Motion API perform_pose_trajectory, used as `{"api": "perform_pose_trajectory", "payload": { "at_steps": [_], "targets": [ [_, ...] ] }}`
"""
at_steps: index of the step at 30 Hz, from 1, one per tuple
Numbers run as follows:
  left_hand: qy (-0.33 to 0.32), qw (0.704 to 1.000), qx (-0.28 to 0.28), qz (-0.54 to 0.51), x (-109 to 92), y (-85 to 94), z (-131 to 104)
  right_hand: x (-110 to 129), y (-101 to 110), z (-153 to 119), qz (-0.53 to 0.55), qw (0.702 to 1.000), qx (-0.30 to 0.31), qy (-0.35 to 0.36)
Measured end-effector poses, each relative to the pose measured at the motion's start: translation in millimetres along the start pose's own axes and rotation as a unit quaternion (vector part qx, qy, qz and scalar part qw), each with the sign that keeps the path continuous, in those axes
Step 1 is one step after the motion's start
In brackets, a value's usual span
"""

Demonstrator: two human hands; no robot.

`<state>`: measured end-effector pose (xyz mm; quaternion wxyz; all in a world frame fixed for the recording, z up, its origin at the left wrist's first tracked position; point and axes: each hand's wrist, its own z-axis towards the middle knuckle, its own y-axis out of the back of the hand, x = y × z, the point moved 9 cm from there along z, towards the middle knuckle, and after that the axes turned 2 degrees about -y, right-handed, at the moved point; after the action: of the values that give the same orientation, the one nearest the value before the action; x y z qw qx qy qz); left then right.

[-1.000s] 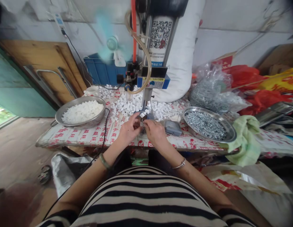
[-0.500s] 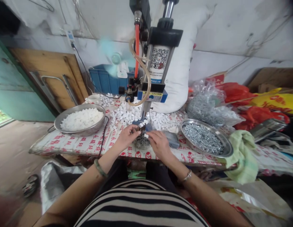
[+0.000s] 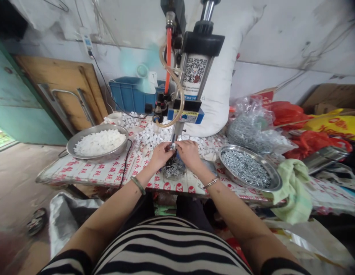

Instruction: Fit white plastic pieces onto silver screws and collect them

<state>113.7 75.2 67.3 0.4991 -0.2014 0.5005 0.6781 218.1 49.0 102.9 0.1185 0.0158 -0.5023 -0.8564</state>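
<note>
My left hand [image 3: 161, 156] and my right hand [image 3: 189, 153] meet under the ram [image 3: 177, 131] of a pneumatic press [image 3: 191, 72]. Between the fingertips sits a small white plastic piece [image 3: 172, 146], pinched from both sides directly below the ram. My fingers hide most of the seat beneath it. Just below my hands, a heap of small metal pins [image 3: 174, 169] lies at the foot of the press. Many loose white plastic pieces [image 3: 150, 136] are spread on the table behind my hands.
A metal bowl of white pieces [image 3: 121, 147] stands on the left, a metal dish of pins [image 3: 276, 181] on the right. Beside the dish hangs a green cloth [image 3: 293, 191]. A plastic bag of metal parts [image 3: 246, 130] and a blue crate [image 3: 127, 93] are farther back.
Both hands have moved forward and up, closing in under the ram. The white piece formerly in my right fingertips near the pins is no longer seen there; one now shows below the ram.
</note>
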Motion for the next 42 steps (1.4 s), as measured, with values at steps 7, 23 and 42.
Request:
{"api": "perform_pose_trajectory", "payload": {
  "at_steps": [7, 23, 42],
  "targets": [
    [-0.009, 1.0, -0.01, -0.004, -4, 0.4, 2, 11, -1, -6, -0.044, 0.996, -0.016, 0.069],
    [-0.09, 0.992, -0.031, 0.086, -20, -1.3, 2, -52, 12, -87, -0.04, 0.993, -0.065, -0.086],
    [-0.097, 0.991, -0.046, 0.077, -18, 1.3, 1, -62, -9, -149, -0.183, 0.979, -0.042, -0.084]
  ]
}}
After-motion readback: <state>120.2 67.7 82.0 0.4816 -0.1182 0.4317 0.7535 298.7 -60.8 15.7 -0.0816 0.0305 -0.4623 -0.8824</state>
